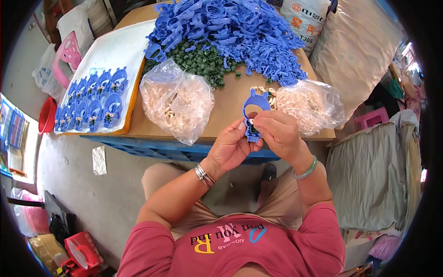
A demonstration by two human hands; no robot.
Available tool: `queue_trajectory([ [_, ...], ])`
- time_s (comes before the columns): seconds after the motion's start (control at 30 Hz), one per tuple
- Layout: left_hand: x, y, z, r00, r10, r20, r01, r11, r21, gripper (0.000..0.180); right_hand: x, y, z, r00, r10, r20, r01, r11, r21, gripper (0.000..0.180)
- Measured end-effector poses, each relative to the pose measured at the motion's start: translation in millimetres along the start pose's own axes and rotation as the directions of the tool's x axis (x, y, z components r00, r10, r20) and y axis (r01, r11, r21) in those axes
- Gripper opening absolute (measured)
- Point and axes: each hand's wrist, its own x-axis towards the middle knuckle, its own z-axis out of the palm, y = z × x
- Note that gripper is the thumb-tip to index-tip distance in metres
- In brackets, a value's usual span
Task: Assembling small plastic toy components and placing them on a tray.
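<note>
Low over the table's front edge, my left hand (232, 147) grips a blue plastic toy piece (256, 98) by its lower end. The piece has a round ring with two small ears, and a dark green part shows below the ring. My right hand (279, 134) is pinched against its middle; a small pale bit shows at the fingertips, mostly hidden. Beside my right hand, an open clear bag (314, 105) holds many small cream pieces, some spilling out. A similar bag (177, 99) lies to the left of my hands.
Blue plastic parts (226, 27) form a large heap at the table's back, with dark green pieces (203, 62) before it. On the left, a white board (110, 53) carries rows of blue assembled toys (93, 111). Big sacks (355, 55) stand behind right. A blue crate (180, 150) sits under the tabletop.
</note>
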Motion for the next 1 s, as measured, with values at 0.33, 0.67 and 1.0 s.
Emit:
queue_trajectory([
  [0.33,-2.1,1.3,-3.7,1.0,-0.023,0.016,0.023,1.0,0.014,0.033,2.4,-2.1,-5.9,0.986,-0.147,0.074,0.151,0.988,-0.042,0.022],
  [0.67,-2.1,0.5,-8.0,0.998,-0.061,0.015,0.06,0.998,0.021,0.032,0.8,1.5,-7.9,0.973,-0.207,0.102,0.214,0.974,-0.071,0.022],
  [1.0,-3.7,-1.0,-11.3,0.996,-0.082,0.042,0.081,0.996,0.046,0.032,3.6,-6.1,-7.2,0.992,-0.103,0.075,0.113,0.983,-0.143,0.025],
])
